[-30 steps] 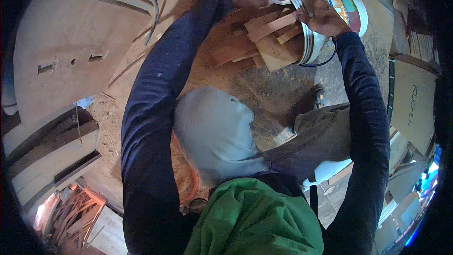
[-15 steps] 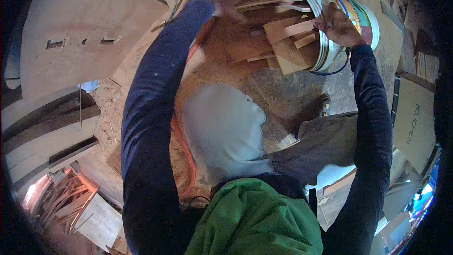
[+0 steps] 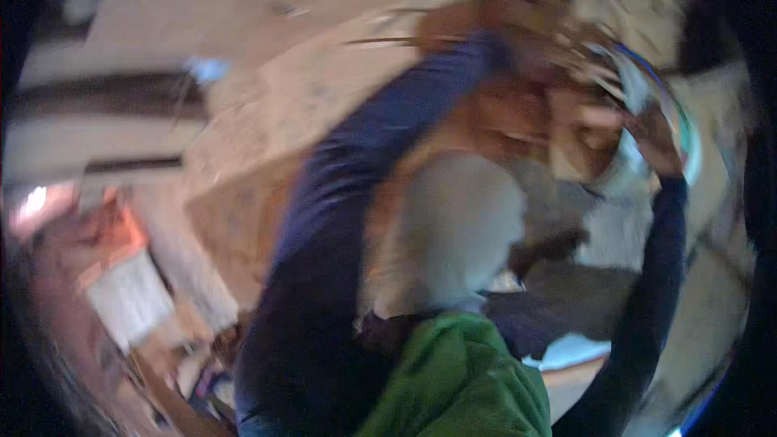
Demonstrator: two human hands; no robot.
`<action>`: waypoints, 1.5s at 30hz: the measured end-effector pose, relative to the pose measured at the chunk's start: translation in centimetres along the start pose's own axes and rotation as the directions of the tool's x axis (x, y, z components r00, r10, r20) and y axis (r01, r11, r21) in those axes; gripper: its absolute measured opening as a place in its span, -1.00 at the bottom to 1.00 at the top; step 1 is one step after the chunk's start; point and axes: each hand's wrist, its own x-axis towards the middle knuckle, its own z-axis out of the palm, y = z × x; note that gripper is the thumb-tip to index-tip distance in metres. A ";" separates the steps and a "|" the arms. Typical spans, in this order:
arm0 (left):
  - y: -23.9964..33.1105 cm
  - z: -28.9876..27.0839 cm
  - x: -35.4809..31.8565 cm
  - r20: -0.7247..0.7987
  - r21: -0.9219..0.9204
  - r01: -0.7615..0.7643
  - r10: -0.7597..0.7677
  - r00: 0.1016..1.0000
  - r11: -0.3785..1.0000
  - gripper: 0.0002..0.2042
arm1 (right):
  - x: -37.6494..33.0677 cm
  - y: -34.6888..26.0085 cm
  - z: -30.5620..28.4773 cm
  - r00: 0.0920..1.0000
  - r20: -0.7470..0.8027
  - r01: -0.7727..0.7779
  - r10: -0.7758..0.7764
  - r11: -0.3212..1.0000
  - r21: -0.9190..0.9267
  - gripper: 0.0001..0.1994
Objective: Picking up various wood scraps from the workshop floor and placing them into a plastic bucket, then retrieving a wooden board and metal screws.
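Head view, heavy motion blur, so detail is limited.

Right hand point(image 3: 651, 142) is up at the right, on the rim of the bucket point(image 3: 676, 125). Fingers look curled over the rim, so gripping the bucket as far as the smear allows. The bucket is a white one with blue and green bands, tipped on its side with the mouth facing left, at upper right of the frame.

Left hand point(image 3: 530, 48) is reaching into the wood point(image 3: 518, 117) near top centre. It reads only as a dark reddish smear; cannot tell if it is open, closed, or holding a piece.

The wood is a pile of tan offcuts lying between the two hands, at and just left of the bucket mouth. Individual pieces cannot be made out.

Both sleeves are dark blue: the left arm runs diagonally from lower centre up to the pile, the right arm goes up the right side to the bucket.

Below the pile: a grey knee point(image 3: 457, 226) at centre, a green garment point(image 3: 457, 380) at bottom centre.

The floor point(image 3: 267, 137) is pale and dusty. Pale boards point(image 3: 89, 125) at left and an orange-lit clutter point(image 3: 113, 267) at lower left, all too blurred to identify.
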 end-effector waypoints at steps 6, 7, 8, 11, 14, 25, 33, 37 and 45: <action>-13.3 -5.0 5.5 0.152 0.896 -0.029 -0.244 0.958 0.443 -0.49 | 5.3 -0.3 2.7 1.000 0.013 -0.014 0.007 0.298 0.954 -0.54; -13.0 -4.9 5.3 0.179 0.931 -0.041 -0.355 0.918 0.363 -0.48 | 4.7 -0.2 3.6 1.000 -0.005 0.005 -0.007 -0.068 0.998 -0.54; -12.5 -5.0 4.6 0.182 0.960 -0.053 -0.467 0.866 0.276 -0.46 | 5.0 -0.1 4.3 0.999 -0.029 0.016 -0.025 -0.426 0.905 -0.54; -7.8 1.7 4.5 0.002 0.901 0.094 -0.220 0.975 0.423 -0.52 | -2.4 4.9 7.7 0.994 0.103 -0.083 -0.022 -0.764 0.640 -0.58; -5.0 -2.8 2.5 -0.128 0.915 0.156 -0.099 0.987 0.371 -0.63 | 2.0 7.2 9.2 0.951 0.105 -0.297 -0.292 -0.954 0.037 -0.65; -1.7 -7.2 -64.7 -0.976 0.020 0.985 -0.212 0.056 0.169 -0.78 | 4.7 15.4 11.9 0.863 0.211 -0.241 -0.459 -0.741 -0.627 -0.52; -6.8 23.2 -83.9 -0.288 -0.891 0.454 -0.796 -0.532 0.019 -0.70 | 3.6 18.1 16.8 0.961 0.172 -0.241 -0.216 -0.961 0.139 -0.62; -12.4 22.4 -69.1 -0.804 -0.295 0.938 -0.483 -0.346 -0.180 -0.72 | 2.3 20.6 12.5 0.971 0.159 -0.225 -0.181 -0.917 0.330 -0.62; -14.3 23.2 -67.4 -0.750 -0.364 0.889 -0.480 -0.456 -0.276 -0.43 | 2.2 16.6 9.5 0.953 0.062 -0.299 -0.297 -0.880 0.369 -0.64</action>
